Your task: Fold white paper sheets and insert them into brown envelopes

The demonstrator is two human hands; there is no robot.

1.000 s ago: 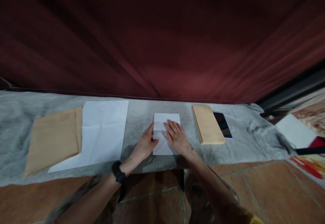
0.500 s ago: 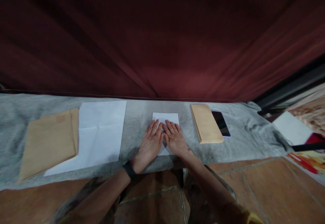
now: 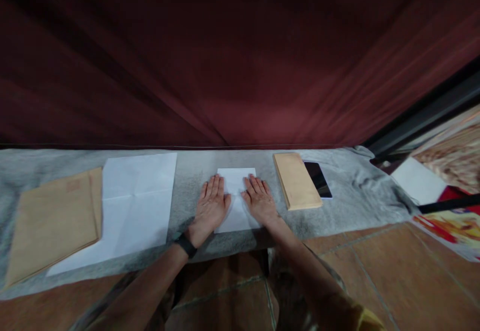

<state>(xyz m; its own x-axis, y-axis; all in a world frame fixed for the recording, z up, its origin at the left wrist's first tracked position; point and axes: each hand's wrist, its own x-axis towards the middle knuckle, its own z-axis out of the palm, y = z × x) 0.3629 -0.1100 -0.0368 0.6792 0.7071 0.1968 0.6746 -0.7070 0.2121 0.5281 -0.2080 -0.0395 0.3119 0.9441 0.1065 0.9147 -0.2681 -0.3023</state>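
A small folded white paper lies on the grey cloth in front of me. My left hand rests flat on its left edge, fingers stretched out, a black band on the wrist. My right hand lies flat on the paper's right side, fingers spread. Neither hand holds anything.
A large creased white sheet lies to the left, partly under a brown envelope stack. To the right are a narrow brown envelope and a dark phone. A dark red curtain hangs behind. Tiled floor is below.
My hands, which were side by side on the middle of the folded paper, have slid apart to its left and right edges. The camera view shifted slightly.
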